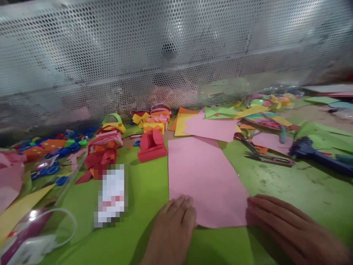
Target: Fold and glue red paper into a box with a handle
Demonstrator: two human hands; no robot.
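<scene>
A pink sheet of paper lies flat on the green table in front of me. My left hand rests on its lower left corner, palm down, with the fingers lying on the sheet. At the lower right edge of the sheet, my right hand touches the paper with its fingers stretched out. Neither hand grips anything. A red folded piece stands just beyond the sheet's left side. Another pink sheet lies past the far edge, over yellow and orange paper.
To the right lie black-bladed snips and a dark blue tool, probably a glue gun. Small paper baskets and blue-handled scissors are at left, near a purple device with a white cord. A perforated metal panel stands behind.
</scene>
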